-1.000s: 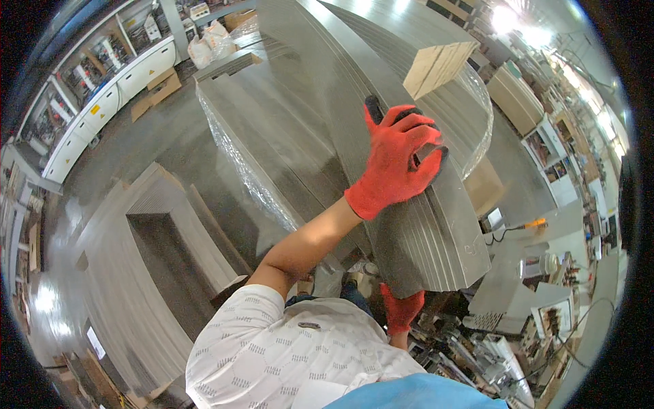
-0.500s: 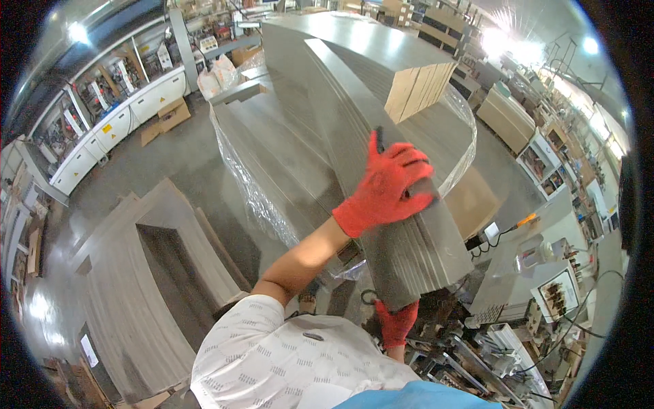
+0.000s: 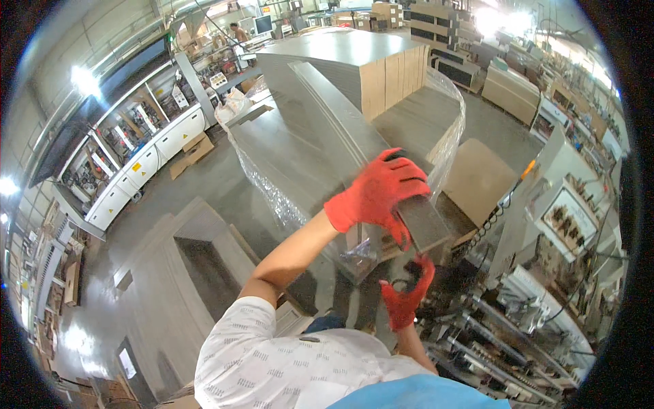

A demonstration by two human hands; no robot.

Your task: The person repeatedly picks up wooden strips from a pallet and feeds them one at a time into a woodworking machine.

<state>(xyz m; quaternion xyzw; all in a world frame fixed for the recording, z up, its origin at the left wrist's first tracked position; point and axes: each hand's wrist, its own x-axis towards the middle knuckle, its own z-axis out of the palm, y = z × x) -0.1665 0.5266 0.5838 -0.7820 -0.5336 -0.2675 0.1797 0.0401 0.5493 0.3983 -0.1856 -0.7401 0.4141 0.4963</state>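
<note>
My left hand (image 3: 383, 192), in a red glove, lies over the near end of a narrow stack of long grey panels (image 3: 338, 123). Its fingers bend across the top and its thumb hangs down along the side. The panels slant away across a larger wrapped pile of grey boards (image 3: 276, 146). Just below their near end is my right hand (image 3: 409, 294), also red-gloved, its thumb and fingers apart in a curve with nothing visible between them. Whether its fingertips touch the panel corner is hard to tell.
A tall stack of boards (image 3: 395, 80) with pale edges stands on the pile. Another grey stack (image 3: 160, 286) is at left. A machine with metal rails (image 3: 504, 347) is close on the right. A long white machine (image 3: 146, 174) runs along the far left; a person (image 3: 238, 33) is far back.
The panels' near end has dropped, and less of its layered edge shows. My right hand has come away from under it and opened. My left thumb now points down. The view has shifted.
</note>
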